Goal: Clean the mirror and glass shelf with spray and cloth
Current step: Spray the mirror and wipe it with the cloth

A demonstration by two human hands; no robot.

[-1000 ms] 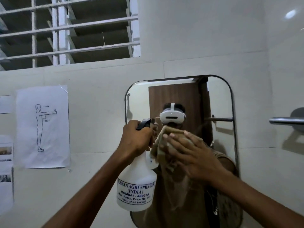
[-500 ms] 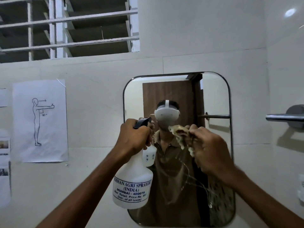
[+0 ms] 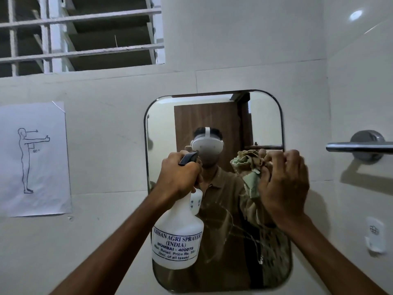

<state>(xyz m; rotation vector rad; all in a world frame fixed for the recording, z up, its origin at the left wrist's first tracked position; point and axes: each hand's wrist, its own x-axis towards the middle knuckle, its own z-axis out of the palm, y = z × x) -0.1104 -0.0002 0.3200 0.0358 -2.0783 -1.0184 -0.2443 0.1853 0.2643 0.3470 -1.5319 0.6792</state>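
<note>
**Sprayer upright at the mirror, cloth bunched at its right edge**

Your left hand (image 3: 180, 173) grips the neck of the white spray bottle (image 3: 177, 237) at centre frame, fingers curled round the trigger head. The bottle hangs with its long axis near vertical, tilted slightly, its base at the lower centre and its printed label facing you. The dark nozzle (image 3: 188, 158) points up and to the right, toward the mirror (image 3: 214, 116), close to the glass.

Your right hand (image 3: 285, 184) sits right of centre, fingers curled and clutching a crumpled beige-green cloth (image 3: 246, 162). The cloth bunches out to the left of your knuckles, against or just in front of the mirror's right side; you cannot tell whether it touches.

The rounded mirror stands tall on the tiled wall, with wet streaks (image 3: 240, 228) across its lower half. A metal towel bar (image 3: 359, 146) juts in at the right edge, a posture diagram sheet (image 3: 34, 158) hangs at the left, and a barred window (image 3: 80, 33) fills the upper left.
</note>
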